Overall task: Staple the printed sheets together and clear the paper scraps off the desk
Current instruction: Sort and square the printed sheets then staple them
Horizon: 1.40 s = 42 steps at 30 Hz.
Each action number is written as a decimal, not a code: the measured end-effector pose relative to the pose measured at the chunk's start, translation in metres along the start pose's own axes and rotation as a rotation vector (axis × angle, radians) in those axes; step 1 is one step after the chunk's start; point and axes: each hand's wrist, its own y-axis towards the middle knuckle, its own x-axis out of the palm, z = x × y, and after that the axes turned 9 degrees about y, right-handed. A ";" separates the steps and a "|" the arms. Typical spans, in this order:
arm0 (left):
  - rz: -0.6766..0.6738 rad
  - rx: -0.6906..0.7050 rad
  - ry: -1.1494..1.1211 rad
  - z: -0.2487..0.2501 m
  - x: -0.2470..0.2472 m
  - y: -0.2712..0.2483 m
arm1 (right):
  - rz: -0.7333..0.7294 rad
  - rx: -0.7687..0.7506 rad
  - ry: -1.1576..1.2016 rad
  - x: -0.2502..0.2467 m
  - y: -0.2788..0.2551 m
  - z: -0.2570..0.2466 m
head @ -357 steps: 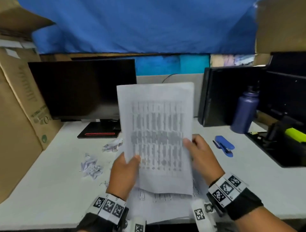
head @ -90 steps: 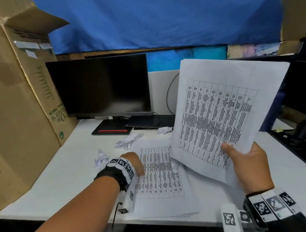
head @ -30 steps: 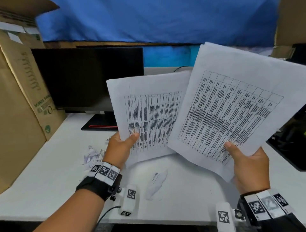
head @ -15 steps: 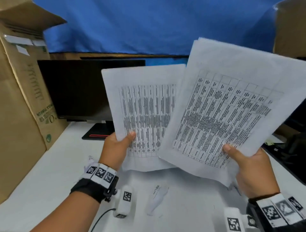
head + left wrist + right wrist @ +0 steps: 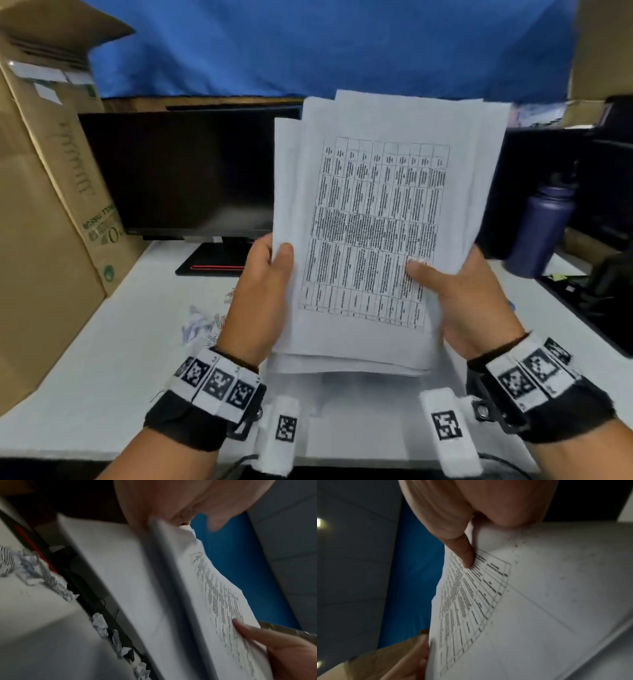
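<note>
I hold a stack of printed sheets (image 5: 376,222) upright above the white desk (image 5: 102,377), its edges slightly uneven. My left hand (image 5: 263,287) grips the stack's lower left edge, thumb on the front page. My right hand (image 5: 459,298) grips the lower right edge, thumb on the printed table. The sheets (image 5: 137,588) fill the left wrist view and the sheets (image 5: 539,601) fill the right wrist view, where my right thumb (image 5: 462,553) presses the print. Crumpled paper scraps (image 5: 202,325) lie on the desk left of my left hand, with more scraps (image 5: 101,624) along the monitor base. The stapler is hidden.
A black monitor (image 5: 185,171) stands at the back on a base with a red stripe (image 5: 215,263). A tall cardboard box (image 5: 44,205) lines the left side. A purple bottle (image 5: 541,226) and black equipment (image 5: 603,281) stand at the right.
Half a second ago each hand held a separate bunch of sheets apart. Now both bunches are brought together into one stack held by both hands in front of me.
</note>
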 end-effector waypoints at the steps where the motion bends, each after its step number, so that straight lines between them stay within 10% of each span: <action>1: -0.002 0.009 0.018 -0.002 -0.001 -0.006 | -0.005 -0.042 -0.056 -0.001 -0.004 0.001; 13: -0.006 -0.159 -0.008 -0.062 0.002 -0.083 | -0.120 -0.033 -0.440 -0.025 -0.080 0.050; 42: 0.081 0.177 0.002 -0.040 -0.007 -0.070 | -0.222 -0.555 -0.197 0.016 -0.055 0.000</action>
